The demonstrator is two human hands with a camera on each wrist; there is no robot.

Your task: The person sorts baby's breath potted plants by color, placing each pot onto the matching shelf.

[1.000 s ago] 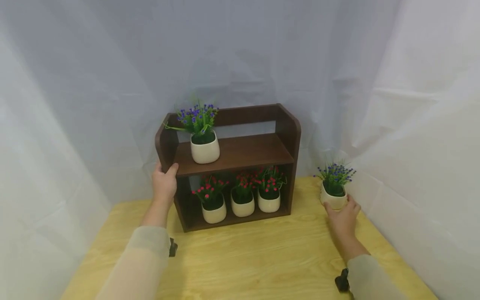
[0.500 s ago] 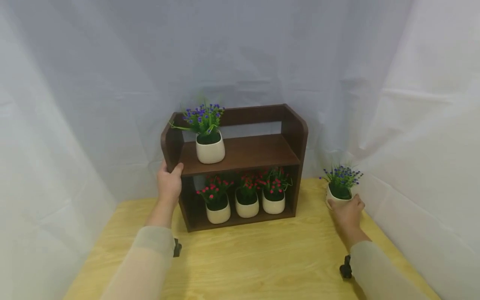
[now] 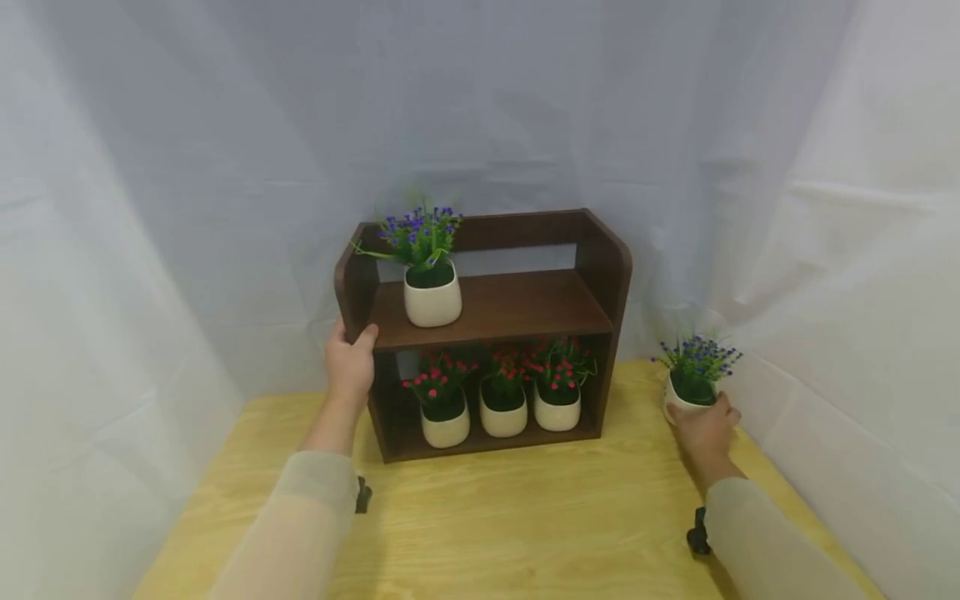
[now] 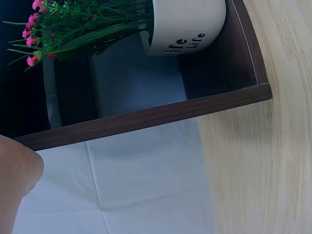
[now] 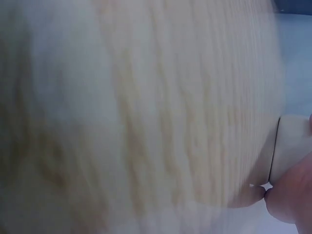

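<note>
A dark brown two-tier wooden shelf (image 3: 525, 304) stands at the back of the table, its left side panel gripped by my left hand (image 3: 350, 367), thumb on the front edge. Part of that hand (image 4: 17, 168) shows beside the panel in the left wrist view. At the right, my right hand (image 3: 707, 429) holds the white pot of a blue-purple flowering plant (image 3: 699, 358), hiding much of the pot's front. In the right wrist view, the thumb (image 5: 292, 200) touches the white pot (image 5: 292, 141). Another purple-flowered potted plant (image 3: 432, 296) sits on the upper tier's left.
Three red-flowered potted plants (image 3: 446, 429) stand in a row on the lower tier. The light wooden table (image 3: 495, 517) extends in front. White cloth (image 3: 862, 292) hangs behind and along both sides.
The head view has shifted, so the scene sits further right. My right hand has closed further round the pot and covers more of its front. My left hand keeps its grip on the shelf.
</note>
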